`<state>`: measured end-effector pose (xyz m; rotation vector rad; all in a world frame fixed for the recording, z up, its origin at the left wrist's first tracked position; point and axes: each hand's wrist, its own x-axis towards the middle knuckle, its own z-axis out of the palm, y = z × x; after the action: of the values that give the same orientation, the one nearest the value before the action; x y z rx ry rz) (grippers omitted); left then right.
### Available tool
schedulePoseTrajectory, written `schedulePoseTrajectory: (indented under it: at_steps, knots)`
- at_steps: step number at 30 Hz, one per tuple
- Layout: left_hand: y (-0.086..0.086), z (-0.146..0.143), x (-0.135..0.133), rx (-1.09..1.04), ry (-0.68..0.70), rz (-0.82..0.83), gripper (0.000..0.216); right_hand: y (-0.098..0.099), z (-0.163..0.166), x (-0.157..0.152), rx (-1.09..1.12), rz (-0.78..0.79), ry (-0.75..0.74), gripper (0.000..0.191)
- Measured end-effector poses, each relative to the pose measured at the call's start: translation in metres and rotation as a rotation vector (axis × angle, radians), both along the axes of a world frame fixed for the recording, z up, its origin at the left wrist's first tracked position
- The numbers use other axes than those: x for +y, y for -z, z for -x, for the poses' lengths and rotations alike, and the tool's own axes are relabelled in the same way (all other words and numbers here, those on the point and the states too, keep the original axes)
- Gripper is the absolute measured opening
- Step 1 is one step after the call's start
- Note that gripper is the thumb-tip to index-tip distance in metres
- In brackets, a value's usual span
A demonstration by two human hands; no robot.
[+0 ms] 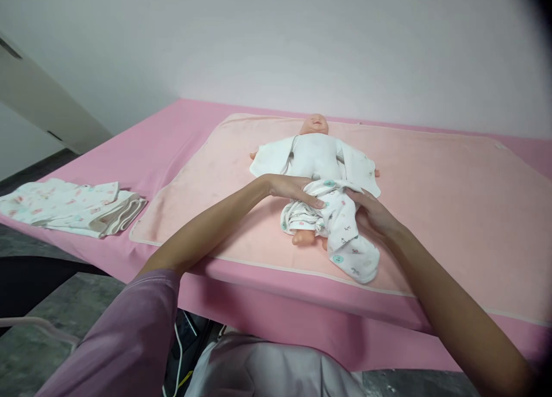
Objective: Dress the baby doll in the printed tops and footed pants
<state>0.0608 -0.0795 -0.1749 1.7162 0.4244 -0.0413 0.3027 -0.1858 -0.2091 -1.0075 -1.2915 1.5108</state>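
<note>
A baby doll lies on its back on a peach mat, head toward the wall, in a white top. Patterned white trousers are bunched round its legs, and one bare foot shows at the bottom. My left hand lies on the trousers' waist at the doll's left hip, fingers curled over the cloth. My right hand grips the waist on the other side, its fingers partly tucked under the fabric.
The mat lies on a pink-covered table set against a white wall. A folded pile of patterned baby clothes sits at the table's left end. The dark floor and a chair edge show below left.
</note>
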Motion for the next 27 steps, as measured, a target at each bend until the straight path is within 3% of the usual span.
schedulePoseTrajectory:
  at_steps: [2, 4, 6, 8, 11, 13, 16, 19, 21, 24, 27]
  knots:
    - [0.002, 0.001, 0.001, -0.073, -0.059, 0.003, 0.051, 0.001, -0.008, 0.001, -0.061, 0.065, -0.092, 0.053]
    - [0.003, 0.001, -0.001, -0.148, -0.132, 0.004, 0.052, 0.002, -0.018, 0.001, -0.195, 0.118, -0.276, 0.054]
    - [0.004, -0.001, -0.003, -0.163, -0.172, -0.014, 0.053, 0.004, -0.024, 0.0, -0.286, 0.098, -0.384, 0.054]
    - [0.005, -0.001, -0.003, -0.13, -0.155, -0.026, 0.056, 0.006, -0.022, 0.001, -0.253, 0.022, -0.285, 0.052]
    - [0.009, -0.001, 0.0, -0.081, -0.063, 0.017, 0.06, 0.009, -0.009, 0.003, -0.113, -0.052, -0.001, 0.053]
    - [0.012, 0.0, 0.004, -0.091, -0.039, 0.046, 0.06, 0.009, -0.005, 0.002, -0.108, -0.011, 0.02, 0.055]
    - [0.015, 0.0, 0.008, -0.14, -0.055, 0.064, 0.053, 0.005, -0.014, -0.002, -0.214, 0.073, -0.218, 0.061]
    - [0.015, -0.002, 0.006, -0.13, -0.048, 0.062, 0.05, 0.003, -0.025, -0.004, -0.288, 0.057, -0.445, 0.072]
    - [0.013, -0.003, 0.002, -0.1, -0.057, 0.059, 0.052, 0.006, -0.024, -0.002, -0.261, -0.01, -0.351, 0.062]
    - [0.008, -0.004, -0.002, -0.059, -0.02, 0.061, 0.058, 0.014, -0.014, 0.005, -0.156, -0.056, -0.05, 0.052]
    - [0.006, -0.003, -0.001, -0.044, 0.029, 0.01, 0.061, 0.017, -0.009, 0.007, -0.153, 0.002, -0.013, 0.057]
